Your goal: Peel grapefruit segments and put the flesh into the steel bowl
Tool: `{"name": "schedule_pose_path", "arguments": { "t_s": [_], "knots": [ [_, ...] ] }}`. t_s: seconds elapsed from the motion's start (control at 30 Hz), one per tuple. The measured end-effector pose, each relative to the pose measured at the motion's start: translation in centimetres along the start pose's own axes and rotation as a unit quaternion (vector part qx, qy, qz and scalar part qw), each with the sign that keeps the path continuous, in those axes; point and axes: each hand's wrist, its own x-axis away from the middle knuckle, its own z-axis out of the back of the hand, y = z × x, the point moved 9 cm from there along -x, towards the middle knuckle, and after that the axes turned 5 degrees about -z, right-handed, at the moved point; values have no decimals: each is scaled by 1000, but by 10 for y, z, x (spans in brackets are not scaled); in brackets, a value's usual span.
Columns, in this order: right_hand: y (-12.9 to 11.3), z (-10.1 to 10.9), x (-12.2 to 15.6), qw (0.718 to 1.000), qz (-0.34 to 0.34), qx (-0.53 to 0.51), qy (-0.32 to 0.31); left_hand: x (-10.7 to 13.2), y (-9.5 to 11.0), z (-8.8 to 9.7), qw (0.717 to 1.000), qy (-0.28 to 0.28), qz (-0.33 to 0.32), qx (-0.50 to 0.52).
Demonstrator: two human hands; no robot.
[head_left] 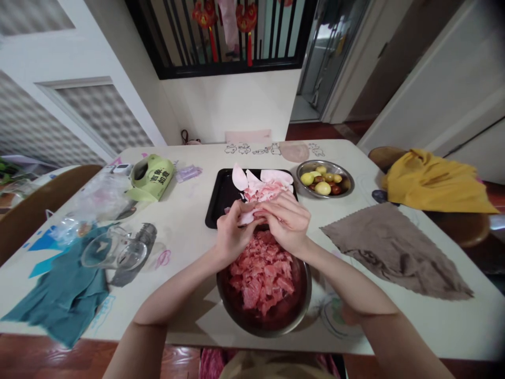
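My left hand (232,231) and my right hand (286,221) meet above the far rim of a steel bowl (302,300), both pinched on one pink pomelo segment (249,215) with pale skin. The bowl holds a heap of peeled pink pomelo flesh (262,273). Just beyond my hands lies a black tray (221,202) with a pile of pale pink peelings (262,184).
A small steel bowl of yellow and red fruit (324,180) stands right of the tray. A brown cloth (392,250) lies at right, a yellow cloth (432,181) on a chair. At left are a glass jug (114,250), teal cloth (67,295), green pouch (152,176) and plastic bag (97,202).
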Motion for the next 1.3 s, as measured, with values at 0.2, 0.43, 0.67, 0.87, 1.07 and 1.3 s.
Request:
{"name": "schedule_pose_path", "arguments": {
  "t_s": [0.2,0.43,0.67,0.87,1.07,1.3],
  "knots": [
    [9,1,-3,995,-64,-78,-1,1,9,-1,996,-11,-67,-65],
    [28,-2,-6,973,-165,-160,-22,0,15,1,987,-8,-142,-67],
    [29,0,-11,978,-140,-151,-43,4,0,7,991,43,-114,-55],
    [10,7,-14,992,43,-94,-68,-5,-6,14,996,31,-14,80],
    [9,11,-13,998,-4,-53,-21,-12,-5,10,993,-4,10,115],
    [53,0,-3,973,-208,-103,10,-10,-34,-4,985,-19,78,155]
  ]
}}
